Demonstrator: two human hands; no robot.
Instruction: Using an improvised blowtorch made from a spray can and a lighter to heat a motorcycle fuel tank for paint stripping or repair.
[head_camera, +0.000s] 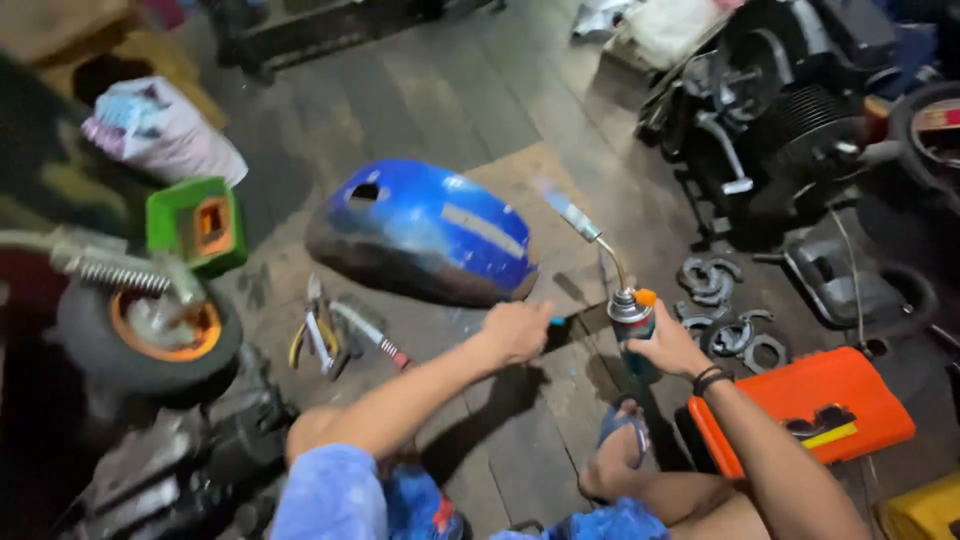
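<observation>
A: Our right hand (668, 345) grips the gas torch (630, 318); our left hand (515, 330) pinches a small blue lighter (557, 320) beside it.

B: Risk: the nozzle points at the blue tank (425, 232) nearby, so we could scorch paint or fingers.

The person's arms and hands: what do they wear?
Both arms are bare to the hands, with no sleeves and no gloves. The left hand has nothing on its wrist. The right hand has a thin black band around its wrist. No rings are visible.
</observation>
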